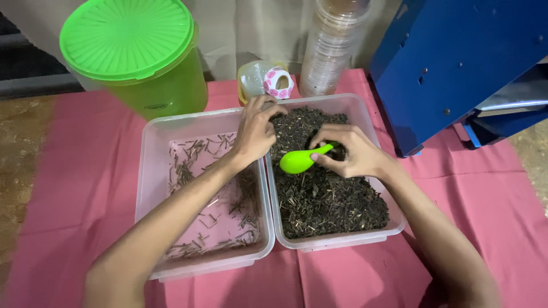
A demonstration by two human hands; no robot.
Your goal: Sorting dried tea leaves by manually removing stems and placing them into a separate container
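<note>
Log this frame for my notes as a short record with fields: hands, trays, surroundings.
left hand: left hand reaching across the tray edge, fingers in the dark dried leaf bits
right hand: right hand holding a bright green plastic scoop
right tray: clear plastic tray, heaped with leaf bits
left tray: clear plastic tray, scattered thin stems
surroundings: green lidded plastic bucket, stack of clear cups, pink cloth

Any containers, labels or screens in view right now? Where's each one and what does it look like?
Green lidded bucket: back left, round, bright green.
Small clear jar: behind the trays, pink-and-white patterned label.
Stack of clear lids: back centre, tall, round.
Two clear plastic trays: centre, rectangular.
No screens or signs.
</note>
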